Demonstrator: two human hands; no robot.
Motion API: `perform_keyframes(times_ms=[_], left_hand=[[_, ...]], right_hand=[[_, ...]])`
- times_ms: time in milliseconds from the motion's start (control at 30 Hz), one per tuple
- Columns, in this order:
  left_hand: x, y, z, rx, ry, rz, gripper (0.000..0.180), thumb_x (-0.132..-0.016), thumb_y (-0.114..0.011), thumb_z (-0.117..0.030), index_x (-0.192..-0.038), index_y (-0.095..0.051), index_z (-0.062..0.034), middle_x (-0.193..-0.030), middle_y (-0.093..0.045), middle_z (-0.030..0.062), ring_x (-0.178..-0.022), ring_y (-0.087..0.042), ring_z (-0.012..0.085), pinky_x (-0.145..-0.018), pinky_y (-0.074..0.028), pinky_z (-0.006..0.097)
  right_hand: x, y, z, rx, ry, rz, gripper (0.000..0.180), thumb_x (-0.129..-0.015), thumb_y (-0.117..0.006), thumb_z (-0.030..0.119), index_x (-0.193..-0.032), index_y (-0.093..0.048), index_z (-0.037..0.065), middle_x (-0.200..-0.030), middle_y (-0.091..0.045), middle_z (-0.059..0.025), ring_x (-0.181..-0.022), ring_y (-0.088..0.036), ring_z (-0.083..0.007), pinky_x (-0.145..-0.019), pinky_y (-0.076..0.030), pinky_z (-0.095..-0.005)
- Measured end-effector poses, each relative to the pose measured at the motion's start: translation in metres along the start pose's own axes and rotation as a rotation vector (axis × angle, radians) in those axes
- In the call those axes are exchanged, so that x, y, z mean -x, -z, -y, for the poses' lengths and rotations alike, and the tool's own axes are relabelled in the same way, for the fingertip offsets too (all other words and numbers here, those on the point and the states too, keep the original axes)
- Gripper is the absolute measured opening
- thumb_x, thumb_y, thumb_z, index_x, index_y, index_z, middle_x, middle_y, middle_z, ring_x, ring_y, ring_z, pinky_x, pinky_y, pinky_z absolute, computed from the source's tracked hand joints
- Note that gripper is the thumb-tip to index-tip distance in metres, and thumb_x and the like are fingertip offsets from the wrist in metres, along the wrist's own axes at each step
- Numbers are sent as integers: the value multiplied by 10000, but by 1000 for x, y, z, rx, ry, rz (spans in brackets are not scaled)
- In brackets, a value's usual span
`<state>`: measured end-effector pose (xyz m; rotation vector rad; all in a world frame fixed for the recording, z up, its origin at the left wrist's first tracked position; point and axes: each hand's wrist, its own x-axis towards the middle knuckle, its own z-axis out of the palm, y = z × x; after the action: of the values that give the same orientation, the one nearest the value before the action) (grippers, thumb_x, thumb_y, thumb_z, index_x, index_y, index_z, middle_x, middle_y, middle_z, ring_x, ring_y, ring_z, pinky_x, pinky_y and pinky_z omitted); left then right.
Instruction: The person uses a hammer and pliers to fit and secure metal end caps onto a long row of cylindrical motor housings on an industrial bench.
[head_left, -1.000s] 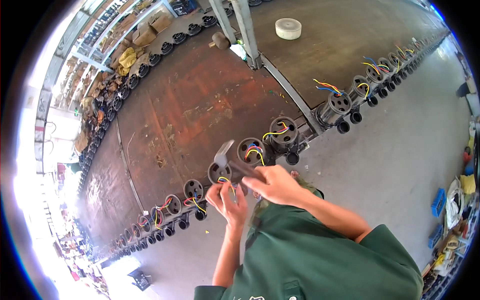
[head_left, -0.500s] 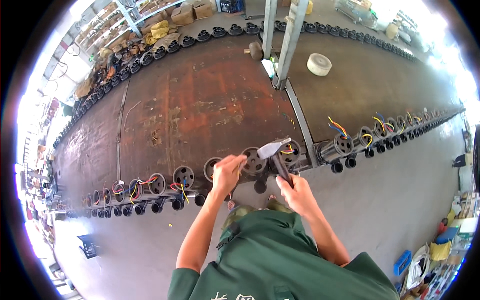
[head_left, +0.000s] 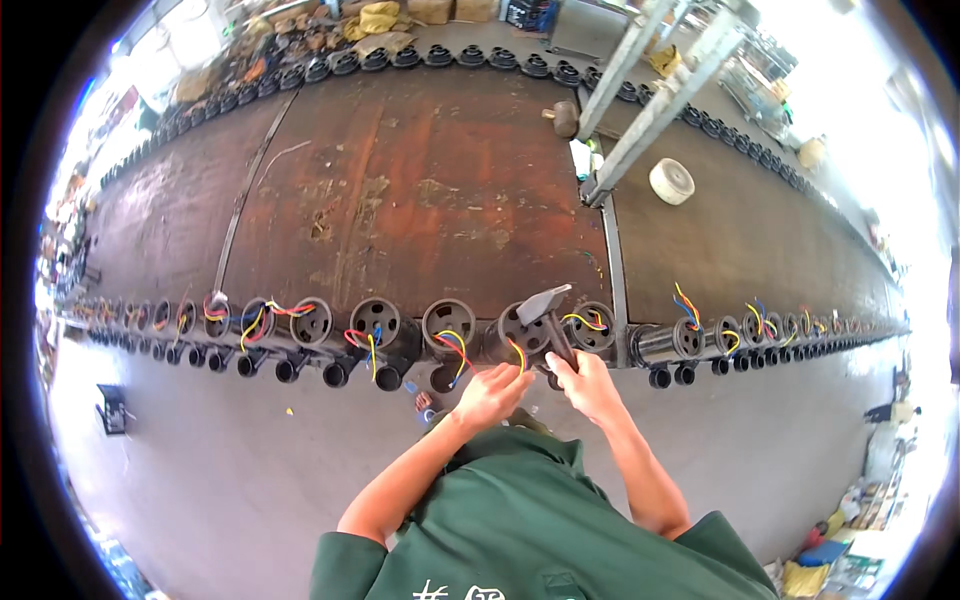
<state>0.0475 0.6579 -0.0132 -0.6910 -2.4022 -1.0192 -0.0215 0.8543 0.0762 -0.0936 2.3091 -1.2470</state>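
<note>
The right hand (head_left: 588, 388) is closed around the handle of a small hammer (head_left: 548, 318), fingers wrapped on the grip; the hammer's grey head stands above and a little left of the hand, resting at or just over the face of a black round motor housing (head_left: 522, 335) at the near edge of the bench; whether the head touches the housing cannot be told. The left hand (head_left: 492, 392) sits just left of the right one, fingers curled up toward the underside of the same housing, close to its yellow and red wires (head_left: 516, 352); whether it pinches them or only touches is unclear. The two hands are near each other, both just below the housing, and the forearms come up from a green shirt (head_left: 530, 530) at the lower edge.

Outward, the housing belongs to a long row of like black housings (head_left: 376, 325) that runs along the bench edge to both sides, each with coloured wires spilling from its face; the nearest neighbours are one with blue, yellow and red wires (head_left: 452, 348) to the left and one with yellow wires (head_left: 590, 322) to the right. Behind the row spreads a rusty brown bench top (head_left: 420, 200); well back on it stand slanted grey metal posts (head_left: 640, 80) and a white roll of tape (head_left: 671, 181); a second row of dark parts (head_left: 440, 58) lines the far edge. Below the bench lies a grey concrete floor (head_left: 200, 470).
</note>
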Motion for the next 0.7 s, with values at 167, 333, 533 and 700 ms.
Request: perform_keyframes(times_ms=[167, 333, 533, 700], left_hand=[[6, -26, 0, 26, 56, -166, 223, -796, -723, -34, -997, -627, -39, -796, -570, 69, -720, -574, 267, -646, -475, 395], [6, -24, -7, 5, 168, -235, 167, -790, -763, -81, -893, -632, -85, -740, -541, 32, -748, -558, 243, -708, -434, 388], [10, -21, 1, 40, 134, -252, 188, -784, -762, -64, -918, -630, -73, -767, -552, 40, -760, -560, 252, -723, -425, 396], [13, -24, 3, 132, 117, -272, 170, -804, -750, -52, -928, -632, -54, -767, -561, 67, -775, -588, 282, -917, -486, 460]], right_hand=[[13, 1, 17, -76, -34, -18, 385, -994, -649, 362, -830, -630, 14, -673, -577, 17, -605, -504, -73, -545, -405, -291], [15, -7, -2, -29, -135, 2, 413, -996, -643, 388, -841, -636, 4, -678, -595, -3, -622, -523, -94, -576, -430, -305], [17, -7, 0, 13, -96, 6, 327, -1034, -606, 343, -859, -592, 67, -679, -525, 40, -540, -449, -40, -459, -355, -235], [1, -20, -21, 308, 83, -59, 398, -1037, -595, 391, -820, -560, 59, -656, -531, 25, -555, -479, -63, -497, -402, -268]])
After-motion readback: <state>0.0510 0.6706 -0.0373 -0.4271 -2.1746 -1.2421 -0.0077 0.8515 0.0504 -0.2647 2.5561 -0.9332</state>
